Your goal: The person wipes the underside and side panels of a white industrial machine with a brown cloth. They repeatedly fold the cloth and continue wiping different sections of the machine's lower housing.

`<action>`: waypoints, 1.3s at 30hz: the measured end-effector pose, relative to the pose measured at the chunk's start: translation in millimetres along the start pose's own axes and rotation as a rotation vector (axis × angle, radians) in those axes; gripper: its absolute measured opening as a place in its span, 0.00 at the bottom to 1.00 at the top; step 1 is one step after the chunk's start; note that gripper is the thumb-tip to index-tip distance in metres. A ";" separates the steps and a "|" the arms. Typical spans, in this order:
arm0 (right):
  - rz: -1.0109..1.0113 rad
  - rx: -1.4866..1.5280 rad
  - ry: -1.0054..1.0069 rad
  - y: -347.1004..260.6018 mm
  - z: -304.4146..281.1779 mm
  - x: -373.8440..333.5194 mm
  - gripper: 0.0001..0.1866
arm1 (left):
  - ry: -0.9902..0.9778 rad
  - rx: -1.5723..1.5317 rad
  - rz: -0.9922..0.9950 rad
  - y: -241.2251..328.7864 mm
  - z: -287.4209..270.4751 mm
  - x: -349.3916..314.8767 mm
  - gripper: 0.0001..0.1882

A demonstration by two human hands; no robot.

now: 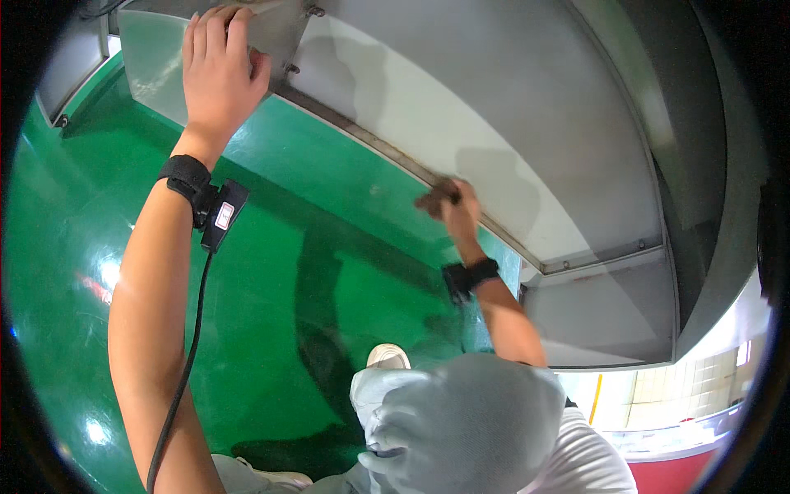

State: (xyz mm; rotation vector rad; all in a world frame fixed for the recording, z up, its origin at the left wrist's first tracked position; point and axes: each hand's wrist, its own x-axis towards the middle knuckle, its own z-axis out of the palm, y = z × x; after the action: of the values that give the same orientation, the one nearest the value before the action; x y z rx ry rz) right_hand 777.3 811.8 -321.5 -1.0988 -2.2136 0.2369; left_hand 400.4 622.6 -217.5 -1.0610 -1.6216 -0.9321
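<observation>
Closest to the lens, at six o'clock, is a bulge of grey work clothing (469, 412), with a white shoe (387, 356) just above it on the green floor (313, 272). The largest thing in view is the grey metal panel (510, 107), which fills the picture from twelve round to four o'clock. Its lower rim runs diagonally from eleven down towards three.

The step in hand looks like scrubbing that rim. The left hand (218, 74), at eleven o'clock, lies spread and flat against the panel's upper corner by a bolted bracket (280, 33). It grips nothing and seems only to brace. The right hand (457, 210), just right of centre, is curled tight around a small brown pad (434, 196) and presses it onto the rim, where a darker stained strip shows.

The pad sits at the fingertips, touching the panel edge and well apart from the left hand. As a judgement, the next stroke calls for firm pressure along the seam towards three o'clock, with the brace held steady.

Each wrist carries a black band (185, 174), and the left one has a cable (185, 362) trailing to six.
</observation>
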 end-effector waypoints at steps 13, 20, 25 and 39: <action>0.296 -0.243 0.002 121.0 -152.1 -61.7 0.22 | -0.044 -0.020 0.069 -6.9 5.0 -6.1 0.28; 0.368 -0.831 0.429 194.0 -249.8 -81.9 0.17 | 0.057 0.038 0.029 -6.3 -1.6 0.6 0.27; 0.737 -0.640 -0.084 234.2 -193.4 -64.9 0.28 | 0.030 0.042 0.028 -1.1 0.0 0.5 0.27; 0.512 -0.466 0.230 174.7 -160.6 -75.5 0.19 | 0.093 0.048 0.007 -1.9 1.7 2.9 0.25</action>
State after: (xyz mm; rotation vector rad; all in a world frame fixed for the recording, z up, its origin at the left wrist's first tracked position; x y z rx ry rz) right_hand 1023.5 845.6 -306.7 -1.8404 -1.7906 -0.1986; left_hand 397.6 624.2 -215.3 -0.9763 -1.5556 -0.9207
